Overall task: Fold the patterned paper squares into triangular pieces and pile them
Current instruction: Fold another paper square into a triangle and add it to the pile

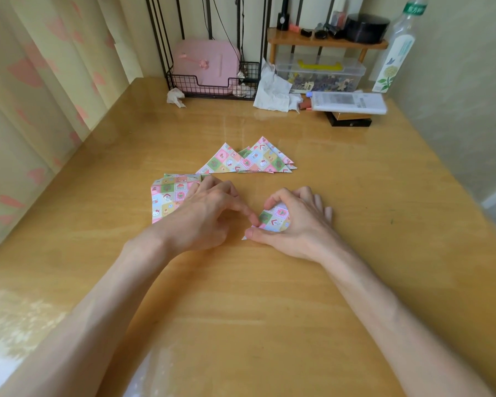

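The paper (275, 220) lies on the counter (241, 296) under your right hand (295, 224), thumb and curled forefinger clamped round its edges. Your left hand (206, 216) touches its left corner with a forefinger (thumb hidden, so I cannot tell whether those fingers pinch). Squares (169, 196) lie partly behind that hand, and triangles (258, 160) are piled just beyond.

I am holding thin, smooth patterned paper (274, 220) on a glossy, varnished wooden worktop (241, 296). A black metal wire basket (212, 84), clear plastic box (321, 71) and crumpled tissue (271, 91) are sitting behind.
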Available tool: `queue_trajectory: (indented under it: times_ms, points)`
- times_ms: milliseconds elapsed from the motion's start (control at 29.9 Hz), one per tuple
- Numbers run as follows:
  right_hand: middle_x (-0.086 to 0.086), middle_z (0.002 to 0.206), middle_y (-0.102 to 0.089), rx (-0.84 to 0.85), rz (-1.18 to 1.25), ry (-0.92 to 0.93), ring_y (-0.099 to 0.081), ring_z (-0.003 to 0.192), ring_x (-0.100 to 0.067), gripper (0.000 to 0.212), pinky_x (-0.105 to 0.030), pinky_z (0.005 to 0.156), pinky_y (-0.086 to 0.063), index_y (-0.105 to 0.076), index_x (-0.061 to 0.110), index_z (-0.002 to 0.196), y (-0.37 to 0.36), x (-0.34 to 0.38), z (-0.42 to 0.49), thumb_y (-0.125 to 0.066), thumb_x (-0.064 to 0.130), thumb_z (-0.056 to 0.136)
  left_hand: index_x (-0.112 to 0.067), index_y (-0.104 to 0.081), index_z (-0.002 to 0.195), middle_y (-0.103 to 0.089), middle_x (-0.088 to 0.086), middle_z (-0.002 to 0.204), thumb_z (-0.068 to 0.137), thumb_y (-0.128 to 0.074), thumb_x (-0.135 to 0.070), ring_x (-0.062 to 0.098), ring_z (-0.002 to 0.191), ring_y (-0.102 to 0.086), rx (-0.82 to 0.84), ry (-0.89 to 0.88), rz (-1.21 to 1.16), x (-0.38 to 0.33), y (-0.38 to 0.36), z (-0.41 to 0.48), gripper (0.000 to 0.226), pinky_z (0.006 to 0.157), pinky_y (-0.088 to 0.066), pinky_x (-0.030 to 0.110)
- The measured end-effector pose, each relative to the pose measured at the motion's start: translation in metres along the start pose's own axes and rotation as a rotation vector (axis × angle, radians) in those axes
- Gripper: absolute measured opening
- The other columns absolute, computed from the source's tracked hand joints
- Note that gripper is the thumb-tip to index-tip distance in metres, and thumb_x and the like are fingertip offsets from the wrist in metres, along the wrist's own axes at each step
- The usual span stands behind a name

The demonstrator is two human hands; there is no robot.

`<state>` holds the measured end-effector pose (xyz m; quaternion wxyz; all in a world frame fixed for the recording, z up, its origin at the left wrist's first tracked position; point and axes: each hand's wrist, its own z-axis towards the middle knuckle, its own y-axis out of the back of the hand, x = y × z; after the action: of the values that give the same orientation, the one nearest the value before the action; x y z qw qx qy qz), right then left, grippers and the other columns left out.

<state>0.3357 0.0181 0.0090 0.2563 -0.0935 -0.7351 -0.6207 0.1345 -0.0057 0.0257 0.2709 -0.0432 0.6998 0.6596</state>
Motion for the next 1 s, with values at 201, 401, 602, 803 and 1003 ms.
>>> queue_trajectory:
  times_ms: [201, 401, 602, 803, 1003]
  points:
    - [0.014, 0.117, -0.036, -0.027, -0.001, -0.001, -0.033, 0.118, -0.009, 0.062, -0.03, 0.092, -0.021, -0.053, 0.042, 0.108, -0.002, -0.002, 0.002, -0.079, 0.076, 0.062, -0.062, -0.064, 0.099, -0.05, -0.015, 0.105, 0.079, -0.055, -0.029, 0.011, 0.107, -0.033, 0.02, -0.013, -0.028, 0.0, 0.0, -0.002, 0.04, 0.099, -0.03, 0.032]
    - [0.015, 0.121, -0.039, 0.017, 0.078, -0.012, -0.034, 0.122, -0.007, 0.053, -0.029, 0.095, -0.019, -0.058, 0.044, 0.109, 0.004, -0.005, 0.004, -0.082, 0.067, 0.067, -0.056, -0.068, 0.107, -0.049, -0.014, 0.106, 0.081, -0.061, -0.025, 0.01, 0.108, -0.033, 0.028, -0.026, -0.017, 0.002, 0.0, -0.002, 0.041, 0.095, -0.025, 0.026]
    - [0.014, 0.123, -0.041, 0.023, 0.072, -0.017, -0.035, 0.123, -0.007, 0.051, -0.027, 0.092, -0.019, -0.058, 0.043, 0.11, 0.005, -0.005, 0.005, -0.082, 0.063, 0.07, -0.053, -0.071, 0.105, -0.049, -0.016, 0.103, 0.089, -0.068, -0.041, 0.007, 0.105, -0.034, -0.036, -0.046, 0.003, 0.003, -0.004, -0.002, 0.02, 0.094, -0.026, 0.026]
    - [0.015, 0.114, -0.042, 0.094, 0.173, -0.019, -0.041, 0.117, -0.007, 0.051, -0.033, 0.111, -0.028, -0.061, 0.045, 0.117, 0.016, -0.009, 0.008, -0.087, 0.044, 0.073, -0.052, -0.073, 0.098, -0.049, -0.017, 0.102, 0.081, -0.076, -0.057, 0.008, 0.106, -0.034, -0.073, -0.042, -0.025, 0.005, -0.009, 0.002, 0.018, 0.096, -0.028, 0.03]
    - [0.012, 0.121, -0.044, 0.095, 0.127, -0.012, -0.042, 0.119, -0.008, 0.051, -0.036, 0.11, -0.028, -0.059, 0.043, 0.12, 0.017, -0.01, 0.009, -0.086, 0.038, 0.077, -0.051, -0.071, 0.088, -0.051, -0.015, 0.101, 0.076, -0.072, -0.065, 0.013, 0.107, -0.039, -0.134, -0.018, -0.05, 0.003, -0.016, 0.005, 0.019, 0.099, -0.033, 0.036]
